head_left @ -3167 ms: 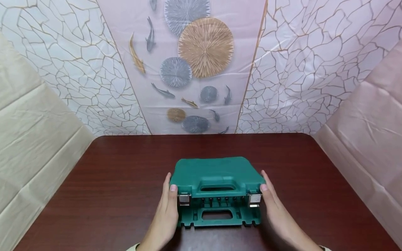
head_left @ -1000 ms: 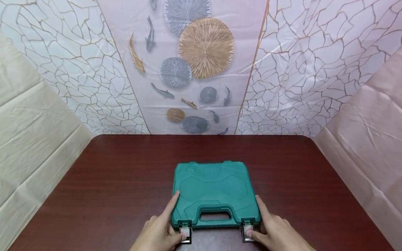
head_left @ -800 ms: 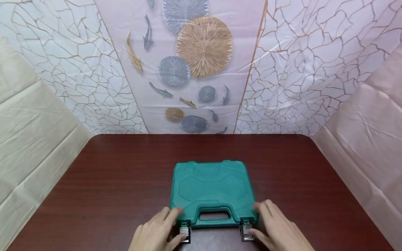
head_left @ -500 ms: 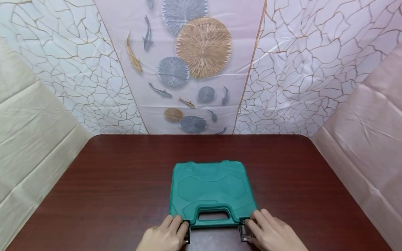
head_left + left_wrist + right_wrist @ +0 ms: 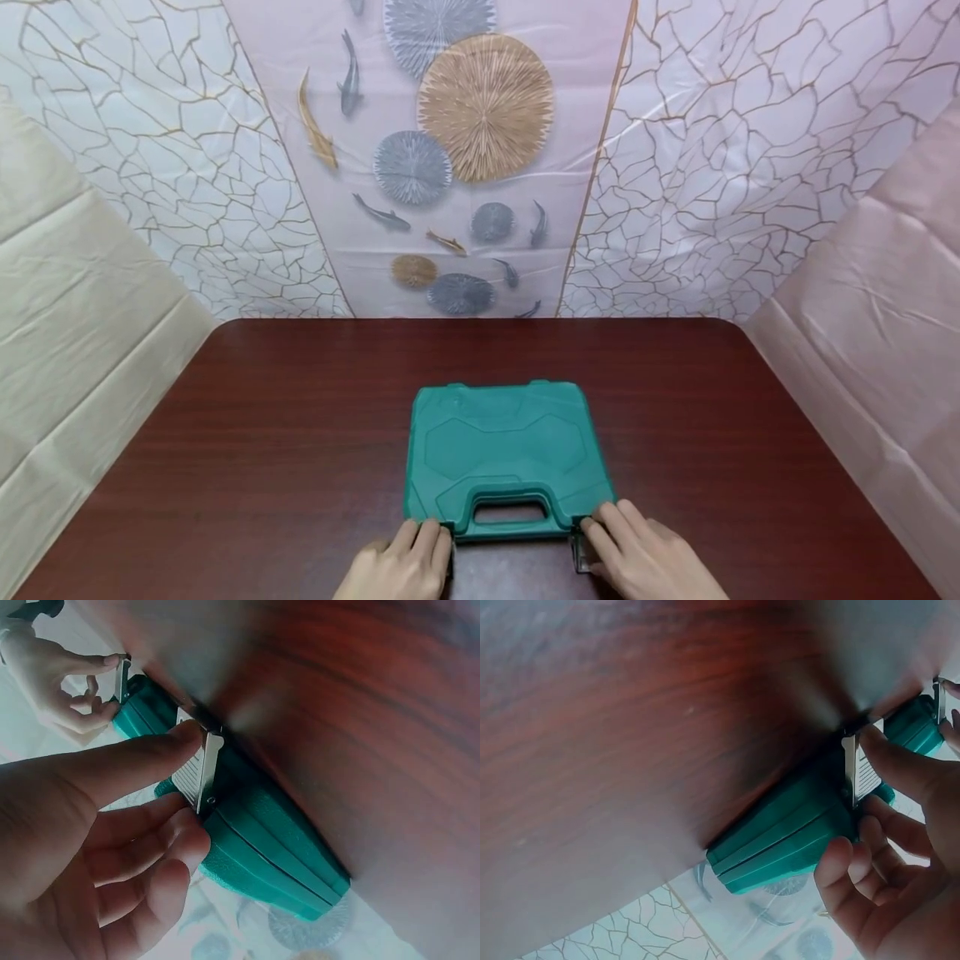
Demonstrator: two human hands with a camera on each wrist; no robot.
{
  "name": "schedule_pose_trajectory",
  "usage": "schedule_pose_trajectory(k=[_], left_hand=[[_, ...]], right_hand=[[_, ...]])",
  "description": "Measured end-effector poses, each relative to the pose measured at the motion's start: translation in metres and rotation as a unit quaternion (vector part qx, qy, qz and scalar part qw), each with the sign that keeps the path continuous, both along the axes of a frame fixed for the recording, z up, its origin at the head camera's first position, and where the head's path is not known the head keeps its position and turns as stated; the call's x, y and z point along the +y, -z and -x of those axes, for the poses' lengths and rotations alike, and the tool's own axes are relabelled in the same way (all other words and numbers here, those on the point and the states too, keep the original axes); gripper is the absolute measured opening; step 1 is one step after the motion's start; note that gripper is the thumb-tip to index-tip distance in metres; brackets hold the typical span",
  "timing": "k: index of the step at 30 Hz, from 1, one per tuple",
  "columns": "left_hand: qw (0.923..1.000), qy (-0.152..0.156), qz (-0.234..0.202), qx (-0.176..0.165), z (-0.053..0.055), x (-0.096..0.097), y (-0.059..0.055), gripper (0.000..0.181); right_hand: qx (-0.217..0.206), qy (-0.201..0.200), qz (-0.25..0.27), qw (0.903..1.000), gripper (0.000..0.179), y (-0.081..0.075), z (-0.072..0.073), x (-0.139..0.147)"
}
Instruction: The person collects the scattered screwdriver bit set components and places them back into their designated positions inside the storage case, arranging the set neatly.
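A green plastic carrying case point(image 5: 510, 450) lies flat on the table, its lid down and its handle side toward me. At the front left corner my left hand point(image 5: 401, 562) pinches a metal latch point(image 5: 208, 769): the thumb presses its free end while curled fingers sit at its upper end. The head view has this latch mostly behind the fingers. My right hand point(image 5: 645, 554) holds the matching latch point(image 5: 851, 769) at the front right corner in the same way, fingertips on the lid edge and thumb on the ribbed plate. Whatever the case contains is hidden.
The dark reddish-brown table point(image 5: 285, 450) spreads around the case. Behind it hangs a patterned cloth point(image 5: 660, 183) with fish and round motifs. Pale fabric panels point(image 5: 82, 333) slope along both sides.
Earlier the lid stood partly raised with hands at its sides; it has come down. Since then the fingers have moved from the case's sides to its front corners, over the latches.
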State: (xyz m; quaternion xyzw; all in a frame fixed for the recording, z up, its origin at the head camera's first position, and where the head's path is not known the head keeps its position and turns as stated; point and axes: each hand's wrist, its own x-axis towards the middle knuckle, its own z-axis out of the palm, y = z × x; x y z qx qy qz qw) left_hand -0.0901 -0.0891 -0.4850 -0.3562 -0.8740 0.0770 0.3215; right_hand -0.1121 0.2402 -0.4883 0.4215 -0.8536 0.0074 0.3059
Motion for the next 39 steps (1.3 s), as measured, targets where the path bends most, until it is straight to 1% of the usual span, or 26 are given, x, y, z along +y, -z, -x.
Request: schedule_pose_trajectory(k=[2, 4, 7, 10, 13, 15, 20, 22, 24, 26, 27, 29, 31, 34, 36, 37, 39], left_hand=[[0.9998, -0.001, -0.011, 0.014, 0.002, 0.003, 0.003, 0.066], [0.9993, -0.006, -0.021, 0.029, 0.003, 0.007, 0.006, 0.063], [0.9984, -0.012, -0.032, 0.045, 0.004, 0.01, 0.009, 0.056], [0.9984, -0.013, -0.035, 0.043, 0.006, 0.01, 0.011, 0.051], [0.999, -0.003, -0.029, 0.035, 0.008, 0.01, 0.01, 0.052], [0.9992, 0.007, -0.023, 0.032, 0.011, 0.009, 0.008, 0.052], [0.999, 0.031, -0.014, 0.03, 0.017, 0.008, 0.004, 0.051], [0.9989, 0.036, -0.011, 0.028, 0.019, 0.008, 0.002, 0.05], [0.999, 0.039, -0.009, 0.022, 0.02, 0.007, 0.0, 0.051], [0.9991, 0.039, -0.008, 0.016, 0.02, 0.007, -0.001, 0.052], [0.9991, 0.039, -0.008, 0.013, 0.02, 0.007, -0.001, 0.052], [0.9992, 0.039, -0.009, 0.009, 0.02, 0.007, -0.001, 0.052], [0.999, 0.041, -0.013, 0.015, 0.021, 0.007, 0.0, 0.052], [0.9986, 0.045, -0.018, 0.022, 0.023, 0.007, 0.0, 0.052], [0.9982, 0.049, -0.023, 0.027, 0.024, 0.007, 0.001, 0.052], [0.9981, 0.05, -0.025, 0.028, 0.024, 0.007, 0.001, 0.052], [0.9979, 0.052, -0.027, 0.027, 0.025, 0.006, 0.001, 0.051]], right_hand=[[-0.01, 0.001, -0.001, 0.9999, 0.064, 0.0, -0.001, -0.001], [-0.016, -0.003, -0.004, 0.9999, 0.063, -0.001, 0.0, -0.002], [-0.004, -0.016, -0.01, 0.9998, 0.061, 0.001, 0.003, -0.005], [0.026, -0.024, -0.015, 0.9993, 0.057, 0.003, 0.005, -0.006], [0.04, -0.023, -0.019, 0.9987, 0.056, 0.005, 0.005, -0.005], [0.036, -0.021, -0.023, 0.9989, 0.056, 0.006, 0.005, -0.004], [-0.012, -0.028, -0.043, 0.9986, 0.054, 0.001, 0.006, 0.004], [-0.022, -0.037, -0.059, 0.9973, 0.052, -0.002, 0.007, 0.01], [-0.018, -0.049, -0.079, 0.9955, 0.048, -0.006, 0.009, 0.015], [-0.01, -0.063, -0.097, 0.9932, 0.048, -0.01, 0.011, 0.019], [-0.008, -0.07, -0.101, 0.9924, 0.051, -0.012, 0.013, 0.019], [-0.005, -0.082, -0.101, 0.9915, 0.057, -0.013, 0.015, 0.019], [-0.005, -0.093, -0.094, 0.9911, 0.057, -0.012, 0.015, 0.016], [0.001, -0.109, -0.098, 0.9892, 0.039, -0.008, 0.015, 0.013], [0.009, -0.112, -0.117, 0.9868, 0.033, -0.006, 0.014, 0.013], [0.015, -0.112, -0.131, 0.9849, 0.033, -0.006, 0.014, 0.013], [0.018, -0.11, -0.152, 0.9822, 0.037, -0.007, 0.014, 0.014]])
